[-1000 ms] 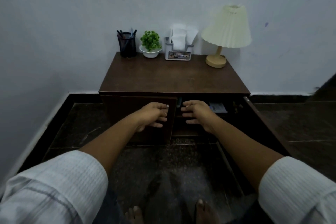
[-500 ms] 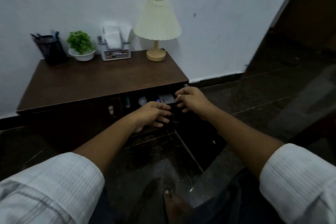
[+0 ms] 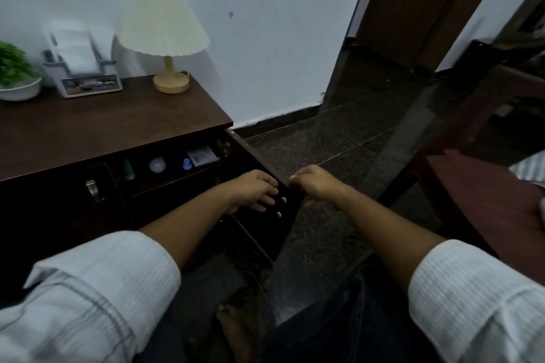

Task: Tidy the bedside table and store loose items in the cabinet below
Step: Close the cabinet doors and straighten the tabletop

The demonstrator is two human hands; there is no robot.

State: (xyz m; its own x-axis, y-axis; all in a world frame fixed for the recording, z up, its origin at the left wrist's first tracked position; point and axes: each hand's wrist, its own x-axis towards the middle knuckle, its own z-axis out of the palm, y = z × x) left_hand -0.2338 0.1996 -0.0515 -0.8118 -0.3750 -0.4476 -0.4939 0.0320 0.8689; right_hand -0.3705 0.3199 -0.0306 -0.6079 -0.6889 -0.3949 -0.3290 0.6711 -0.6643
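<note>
Against the pale wall (image 3: 265, 23), on a dark speckled floor (image 3: 339, 141), stands the brown bedside table (image 3: 118, 124). The cabinet (image 3: 44, 215) below it has its left side closed, with a metal handle (image 3: 92, 190) showing, and its right side open.

The right door (image 3: 265, 233) is swung out toward the person. At the back of the tabletop a cream pleated lamp (image 3: 163, 26) stands nearest the right end. A tissue holder (image 3: 82, 68) sits left of it, and a green plant (image 3: 14, 68) in a white bowl is at the frame's left edge.

The left hand (image 3: 253, 191) lies on the inner face of the door with its fingers fairly straight, next to two pale dots (image 3: 283, 200). The right hand (image 3: 315, 186) is on the far side, its fingers curled over the door's free edge and gripping it.

On the upper shelf inside sit a white box (image 3: 203, 155), a round white thing (image 3: 157, 164), a teal tube (image 3: 129, 169) and a small blue piece (image 3: 187, 163), all too dim to identify.
</note>
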